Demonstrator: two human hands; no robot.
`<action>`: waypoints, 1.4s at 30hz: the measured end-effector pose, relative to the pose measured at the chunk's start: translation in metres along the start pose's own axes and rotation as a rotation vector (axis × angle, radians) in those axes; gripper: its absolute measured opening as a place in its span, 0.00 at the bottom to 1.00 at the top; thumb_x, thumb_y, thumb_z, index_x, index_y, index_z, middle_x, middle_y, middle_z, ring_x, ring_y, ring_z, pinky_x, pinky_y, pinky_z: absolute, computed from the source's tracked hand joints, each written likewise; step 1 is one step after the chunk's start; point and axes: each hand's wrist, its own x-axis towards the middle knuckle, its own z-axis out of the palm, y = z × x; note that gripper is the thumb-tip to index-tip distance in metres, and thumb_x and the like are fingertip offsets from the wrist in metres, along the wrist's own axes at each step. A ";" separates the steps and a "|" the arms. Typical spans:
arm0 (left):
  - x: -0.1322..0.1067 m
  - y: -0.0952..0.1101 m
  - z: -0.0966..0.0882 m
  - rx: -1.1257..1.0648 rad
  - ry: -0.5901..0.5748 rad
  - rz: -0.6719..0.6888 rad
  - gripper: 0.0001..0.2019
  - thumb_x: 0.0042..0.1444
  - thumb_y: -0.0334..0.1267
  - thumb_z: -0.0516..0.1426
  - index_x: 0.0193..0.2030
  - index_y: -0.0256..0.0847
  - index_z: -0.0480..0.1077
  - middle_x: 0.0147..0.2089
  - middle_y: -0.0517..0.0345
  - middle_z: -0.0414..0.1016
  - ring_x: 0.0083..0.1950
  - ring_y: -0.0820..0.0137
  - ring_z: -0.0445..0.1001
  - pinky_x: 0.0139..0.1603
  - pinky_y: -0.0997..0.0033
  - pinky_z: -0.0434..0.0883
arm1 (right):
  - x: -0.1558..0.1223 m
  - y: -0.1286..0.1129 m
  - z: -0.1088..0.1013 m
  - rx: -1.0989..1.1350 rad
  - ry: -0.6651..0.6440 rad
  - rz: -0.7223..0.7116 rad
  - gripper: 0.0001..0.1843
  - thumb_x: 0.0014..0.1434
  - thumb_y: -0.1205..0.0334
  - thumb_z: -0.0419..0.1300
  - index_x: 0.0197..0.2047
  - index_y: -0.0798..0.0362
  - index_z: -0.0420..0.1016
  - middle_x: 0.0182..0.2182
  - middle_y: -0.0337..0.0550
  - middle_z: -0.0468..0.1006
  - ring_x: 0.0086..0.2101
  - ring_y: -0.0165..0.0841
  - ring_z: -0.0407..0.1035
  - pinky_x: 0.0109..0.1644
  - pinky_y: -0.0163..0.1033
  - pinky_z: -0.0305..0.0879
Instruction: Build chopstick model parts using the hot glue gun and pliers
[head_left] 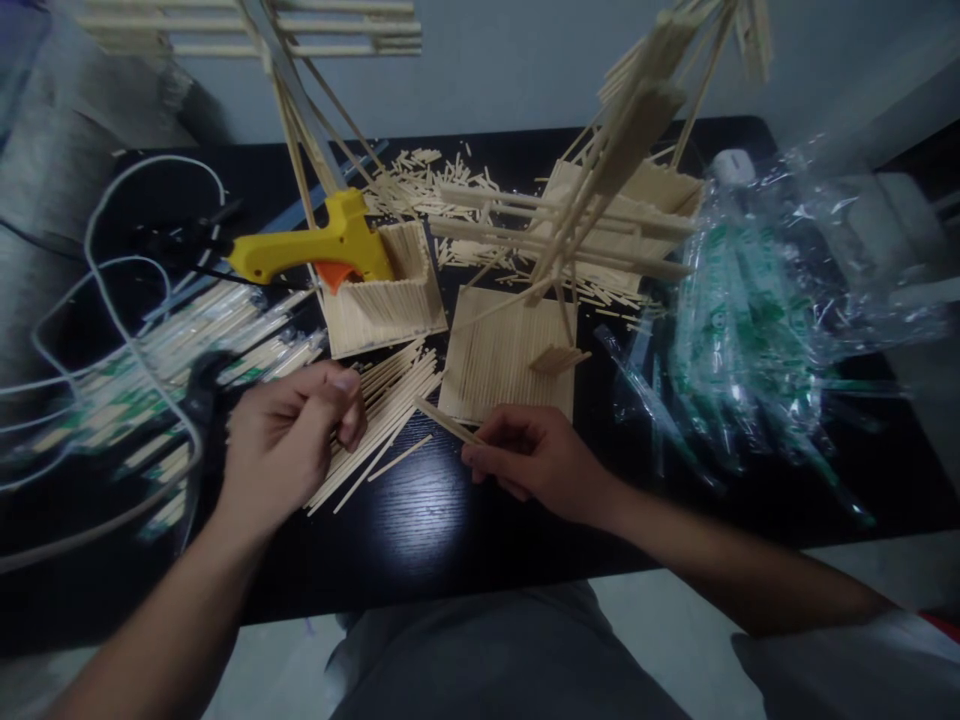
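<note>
In the head view my right hand (544, 462) pinches a few thin wooden sticks (448, 422), which point up and left from the fingertips. My left hand (292, 435) is closed, thumb against the curled fingers. Whatever may be inside it is hidden. It hovers at the left side of a loose pile of wooden sticks (394, 395) on the black table. Just beyond my right hand lies a flat square panel of sticks (495, 345) glued side by side. A small stick piece (559, 360) rests on its right part.
A yellow glue gun (300, 250) sits in a stick-built box (390, 320) at the left. White cables (135, 340) loop over wrapped stick bundles. Tall stick structures (600, 170) rise at the back, near scattered offcuts (431, 180). Crumpled clear-and-green wrappers (739, 330) cover the right side.
</note>
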 end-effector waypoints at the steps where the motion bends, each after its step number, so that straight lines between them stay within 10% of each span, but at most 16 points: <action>1: -0.001 0.001 0.001 0.025 0.008 0.019 0.24 0.71 0.44 0.54 0.22 0.40 0.68 0.21 0.62 0.69 0.26 0.74 0.67 0.31 0.72 0.66 | 0.000 0.000 0.000 0.002 0.000 0.003 0.22 0.51 0.48 0.78 0.31 0.55 0.77 0.23 0.36 0.79 0.16 0.20 0.60 0.17 0.28 0.50; 4: -0.002 0.003 0.005 -0.009 0.038 0.071 0.08 0.64 0.43 0.65 0.39 0.41 0.81 0.35 0.60 0.82 0.33 0.74 0.75 0.38 0.75 0.72 | 0.000 0.000 0.000 -0.005 -0.001 0.017 0.22 0.51 0.48 0.78 0.31 0.55 0.77 0.23 0.36 0.79 0.16 0.20 0.60 0.17 0.28 0.50; 7: -0.002 0.004 0.006 -0.042 -0.062 0.124 0.13 0.60 0.40 0.68 0.52 0.44 0.82 0.45 0.56 0.85 0.39 0.72 0.79 0.40 0.76 0.75 | -0.001 0.001 0.000 -0.009 -0.003 0.023 0.21 0.52 0.48 0.78 0.31 0.55 0.77 0.23 0.36 0.79 0.17 0.20 0.60 0.17 0.28 0.50; 20: -0.003 0.002 0.013 -0.155 -0.352 -0.020 0.06 0.56 0.40 0.70 0.39 0.43 0.82 0.33 0.59 0.83 0.32 0.73 0.79 0.33 0.79 0.75 | 0.001 0.000 -0.002 0.080 -0.153 0.139 0.20 0.52 0.51 0.78 0.32 0.56 0.77 0.25 0.37 0.81 0.15 0.19 0.60 0.16 0.27 0.49; 42: -0.004 0.005 0.012 -0.164 -0.364 -0.033 0.04 0.56 0.39 0.70 0.37 0.43 0.83 0.33 0.57 0.84 0.32 0.71 0.81 0.34 0.78 0.77 | 0.001 0.001 -0.003 0.086 -0.203 0.169 0.18 0.55 0.51 0.77 0.36 0.57 0.80 0.27 0.36 0.82 0.15 0.20 0.64 0.13 0.25 0.57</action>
